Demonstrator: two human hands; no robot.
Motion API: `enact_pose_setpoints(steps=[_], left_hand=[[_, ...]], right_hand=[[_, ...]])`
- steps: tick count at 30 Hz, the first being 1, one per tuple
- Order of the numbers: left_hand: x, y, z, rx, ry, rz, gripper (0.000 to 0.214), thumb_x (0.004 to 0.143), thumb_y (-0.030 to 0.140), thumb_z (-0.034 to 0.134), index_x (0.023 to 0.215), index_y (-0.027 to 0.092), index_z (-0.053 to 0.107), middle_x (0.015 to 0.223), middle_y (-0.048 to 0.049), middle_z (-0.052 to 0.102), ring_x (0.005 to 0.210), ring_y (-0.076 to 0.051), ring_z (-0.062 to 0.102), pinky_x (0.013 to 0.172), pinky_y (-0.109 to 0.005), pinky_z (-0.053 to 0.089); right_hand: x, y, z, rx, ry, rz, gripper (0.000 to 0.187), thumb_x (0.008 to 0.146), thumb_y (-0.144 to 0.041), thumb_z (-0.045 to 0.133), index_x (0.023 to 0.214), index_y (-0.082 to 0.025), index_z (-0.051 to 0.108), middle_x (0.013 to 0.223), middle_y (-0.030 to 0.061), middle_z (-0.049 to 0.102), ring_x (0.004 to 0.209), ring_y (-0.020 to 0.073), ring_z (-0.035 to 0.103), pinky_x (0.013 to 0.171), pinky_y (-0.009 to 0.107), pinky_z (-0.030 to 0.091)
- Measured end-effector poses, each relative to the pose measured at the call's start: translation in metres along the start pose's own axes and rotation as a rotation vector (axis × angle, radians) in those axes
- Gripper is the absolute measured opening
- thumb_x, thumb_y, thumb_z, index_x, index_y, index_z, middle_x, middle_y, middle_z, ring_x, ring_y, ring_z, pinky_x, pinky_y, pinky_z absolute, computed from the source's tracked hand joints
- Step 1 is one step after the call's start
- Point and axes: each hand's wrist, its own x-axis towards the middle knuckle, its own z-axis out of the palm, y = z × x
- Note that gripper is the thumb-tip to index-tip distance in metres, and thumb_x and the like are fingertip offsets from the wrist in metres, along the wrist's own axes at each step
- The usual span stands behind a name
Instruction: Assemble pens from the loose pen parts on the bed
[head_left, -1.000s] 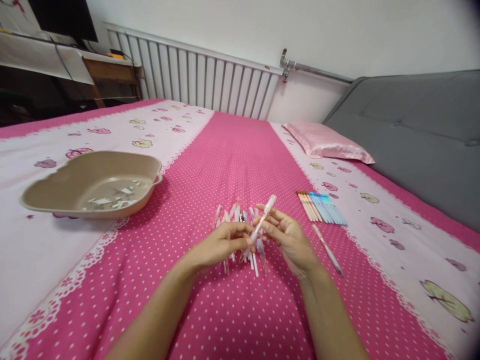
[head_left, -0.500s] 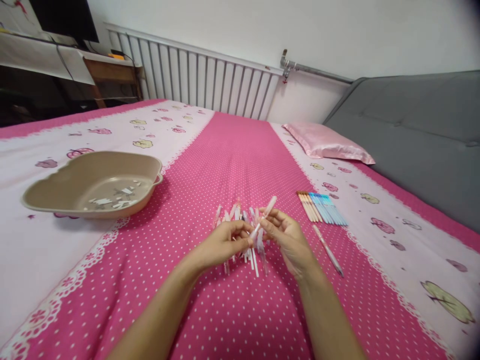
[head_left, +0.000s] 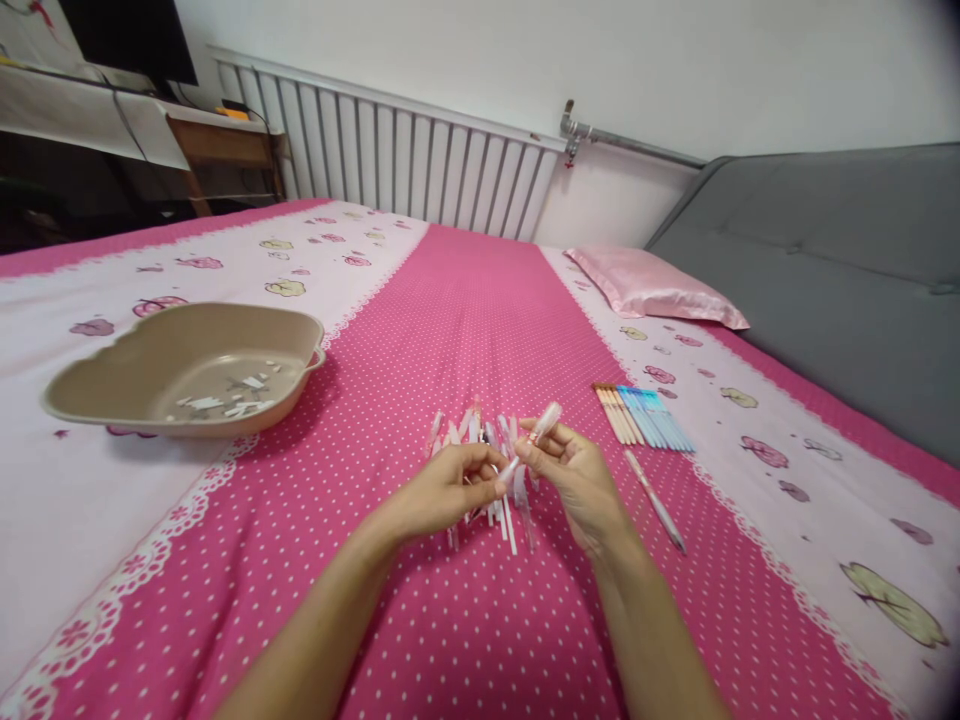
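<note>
Nearest you, your two forearms (head_left: 341,600) come in from the bottom edge of the frame over the pink, white-dotted middle band of the bed (head_left: 480,650). At the centre of the frame, your left hand (head_left: 450,485) has its grip clamped, thumb against fingers, on the lower end of a pinkish see-through pen (head_left: 550,415). Your right hand (head_left: 574,480) has its grip pinched on the same pen farther up, and the upper end pokes out past your fingers, tilted toward the upper right; your fingers hide part of its middle. Under and just behind your hands lies a loose pile of clear, pink and white pen parts (head_left: 520,488), partly covered by them. Right of centre, a single pen (head_left: 655,500) lies slantwise, and just beyond it you have a neat row of orange-brown and blue pens (head_left: 643,416). At the left of the frame sits a beige basin (head_left: 180,330) with white and grey scraps (head_left: 206,403) on its bottom. Farther off, you see a pink pillow (head_left: 656,285) against the grey headboard (head_left: 825,220) at upper right, and a white radiator (head_left: 390,140) along the wall at upper centre.
</note>
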Motion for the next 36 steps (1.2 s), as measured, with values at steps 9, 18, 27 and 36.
enact_pose_setpoints(steps=[9,18,27,36], left_hand=[[-0.001,0.003,-0.003,-0.013,-0.069,0.01,0.02,0.085,0.031,0.051,0.093,0.014,0.058,0.076,0.0004,0.052,0.067,-0.011,0.045,0.064,-0.026,0.036],[-0.004,0.003,-0.004,-0.07,-0.084,-0.038,0.021,0.087,0.027,0.045,0.095,0.014,0.058,0.082,-0.0032,0.058,0.072,-0.013,0.05,0.071,-0.03,0.039],[-0.003,0.006,-0.003,-0.07,-0.077,-0.052,0.021,0.086,0.029,0.045,0.091,0.014,0.059,0.08,-0.0035,0.06,0.07,-0.013,0.052,0.07,-0.03,0.04],[-0.003,0.005,-0.003,-0.033,-0.099,0.001,0.018,0.085,0.029,0.048,0.088,0.014,0.057,0.076,-0.0008,0.055,0.066,-0.01,0.048,0.065,-0.027,0.038]], right_hand=[[0.0,-0.002,-0.002,0.08,-0.038,0.001,0.044,0.06,-0.026,0.08,0.101,-0.019,0.063,0.085,0.003,0.07,0.079,0.0141,0.064,0.073,0.025,0.049],[-0.006,-0.012,0.001,0.19,-0.149,0.078,0.064,0.067,-0.019,0.075,0.125,-0.024,0.049,0.102,0.0047,0.068,0.084,0.0137,0.065,0.059,0.018,0.049],[-0.007,-0.013,0.002,0.166,-0.171,0.078,0.064,0.067,-0.02,0.074,0.125,-0.024,0.049,0.106,0.0065,0.067,0.086,0.0153,0.065,0.059,0.019,0.049],[-0.004,-0.009,0.0,0.118,-0.112,0.056,0.049,0.063,-0.024,0.079,0.108,-0.022,0.059,0.086,0.0014,0.068,0.074,0.0126,0.064,0.061,0.022,0.05]])
